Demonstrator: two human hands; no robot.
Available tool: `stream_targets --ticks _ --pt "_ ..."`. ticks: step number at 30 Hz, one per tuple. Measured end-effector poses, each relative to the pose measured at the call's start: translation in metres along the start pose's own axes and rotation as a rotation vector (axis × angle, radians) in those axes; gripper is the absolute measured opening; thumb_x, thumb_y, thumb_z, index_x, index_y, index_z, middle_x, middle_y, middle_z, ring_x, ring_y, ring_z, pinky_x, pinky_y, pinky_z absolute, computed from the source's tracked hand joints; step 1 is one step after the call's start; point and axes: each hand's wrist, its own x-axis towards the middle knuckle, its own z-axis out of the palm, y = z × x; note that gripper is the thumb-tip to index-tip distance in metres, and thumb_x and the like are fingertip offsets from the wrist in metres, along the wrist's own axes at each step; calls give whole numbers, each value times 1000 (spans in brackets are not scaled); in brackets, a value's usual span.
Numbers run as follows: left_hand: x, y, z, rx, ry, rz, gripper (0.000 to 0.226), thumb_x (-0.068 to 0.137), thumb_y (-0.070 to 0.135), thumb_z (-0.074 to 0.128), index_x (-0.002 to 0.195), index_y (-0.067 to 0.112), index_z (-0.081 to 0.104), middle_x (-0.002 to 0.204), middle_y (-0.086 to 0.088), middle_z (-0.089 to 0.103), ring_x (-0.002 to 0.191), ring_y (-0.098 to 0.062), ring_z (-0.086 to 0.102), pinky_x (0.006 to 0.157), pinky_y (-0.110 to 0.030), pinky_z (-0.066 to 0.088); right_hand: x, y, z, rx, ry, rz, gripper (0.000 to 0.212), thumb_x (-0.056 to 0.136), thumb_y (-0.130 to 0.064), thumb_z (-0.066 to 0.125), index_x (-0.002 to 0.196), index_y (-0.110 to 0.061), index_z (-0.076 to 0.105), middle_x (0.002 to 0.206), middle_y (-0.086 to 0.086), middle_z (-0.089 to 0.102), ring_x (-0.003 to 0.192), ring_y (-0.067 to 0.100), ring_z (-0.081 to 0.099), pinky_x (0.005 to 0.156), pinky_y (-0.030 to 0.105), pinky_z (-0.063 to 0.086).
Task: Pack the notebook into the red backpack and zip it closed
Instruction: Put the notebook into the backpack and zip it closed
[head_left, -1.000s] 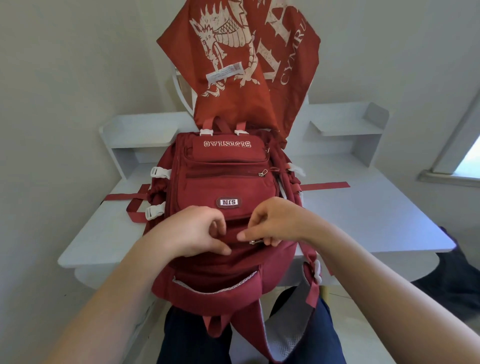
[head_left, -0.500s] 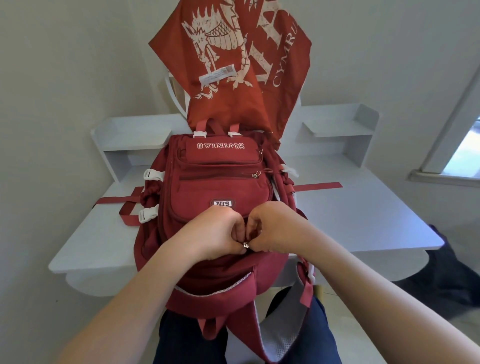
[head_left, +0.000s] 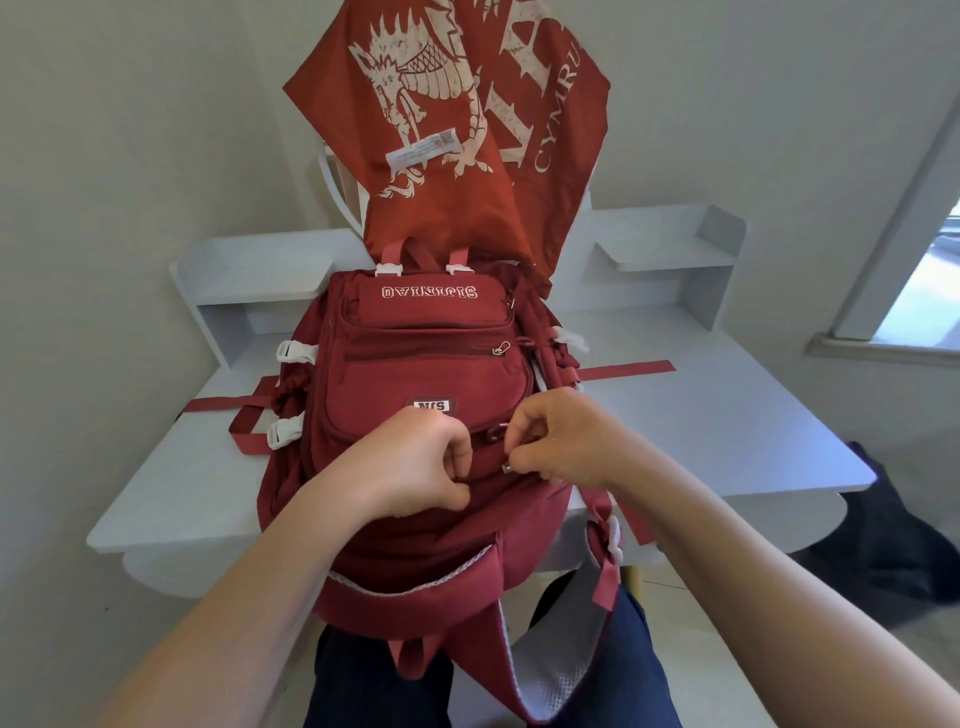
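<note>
Plain off-white walls (head_left: 130, 130) on three sides, meeting in a corner at 12 o'clock. White desk (head_left: 727, 426) across the centre, with raised shelf units at 10 o'clock (head_left: 249, 270) and 2 o'clock (head_left: 670, 244). White chair back (head_left: 332, 182) behind the desk, draped with a red flag (head_left: 441, 130) printed with a white dragon and lettering. Window (head_left: 930, 291) at 3 o'clock with white frame and sill, daylight entering. Pale tiled floor (head_left: 654, 577) visible at 5 o'clock. Dark bag (head_left: 893, 545) on the floor at 4 o'clock.

red dragon cloth (head_left: 447, 130) hangs behind white desk (head_left: 727, 415).
</note>
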Motion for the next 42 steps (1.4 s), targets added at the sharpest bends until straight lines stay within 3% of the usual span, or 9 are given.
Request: stream_targets --ticks 4,7,12,14,17,22,30,34,42 --pt "0 0 0 11 -16 -20 14 57 23 72 64 22 60 57 6 62 51 -6 55 51 -22 45 2 10 -21 7 142 18 18 68 -3 70 61 -19 69 45 -15 62 40 -5 52 53 24 46" --pt "5 4 1 33 -51 -13 17 58 20 70 67 22 56 58 7 59 52 -6 53 51 -22 42 1 15 -28 -49 200 15 19 71 -4 70 62 -22 70 43 -21 60 46 -1 57 61 31 57" --pt "15 13 7 -23 51 41 31 63 42 77 81 29 55 80 10 57 67 -1 49 56 -16 34 -4 18 -30 -94 199 -41 7 76 -11 76 70 -15 76 58 1 70 61 21 70 69 40 61" --pt "22 20 11 -58 117 23 35 64 51 75 84 30 56 84 9 56 68 2 47 56 -14 30 -4 19 -30 -125 200 -53 8 78 -13 75 70 -15 74 59 -3 68 59 17 68 64 33 59" --pt "32 30 19 -54 205 8 37 66 54 72 89 28 60 85 10 55 72 0 48 57 -14 27 -4 20 -27 -212 192 -70 15 81 -13 71 68 -21 69 63 -13 60 59 2 55 56 17 42" --pt "39 45 20 -28 248 62 22 68 39 73 74 20 66 76 5 60 76 -16 60 68 -30 46 -1 23 -25 -208 177 -97 12 83 -7 65 75 -15 69 64 -13 58 59 -2 51 56 2 38" --pt "39 51 16 -42 282 57 10 64 27 71 64 19 65 56 12 56 66 -13 61 65 -29 51 18 34 -26 -224 329 -55 10 85 -7 64 77 -11 68 70 -7 60 65 10 55 54 14 37" --pt "38 51 16 -47 282 50 10 64 28 71 64 19 65 55 12 56 64 -12 60 65 -29 52 36 38 -26 -242 389 -33 12 84 -6 63 75 -14 66 81 -4 61 78 16 58 63 25 37" --pt "37 47 17 -54 271 36 14 60 32 70 58 24 59 50 14 54 57 -3 53 62 -25 50 64 43 -20 -201 482 6 18 86 -5 60 73 -18 60 117 15 63 113 28 57 73 26 34"
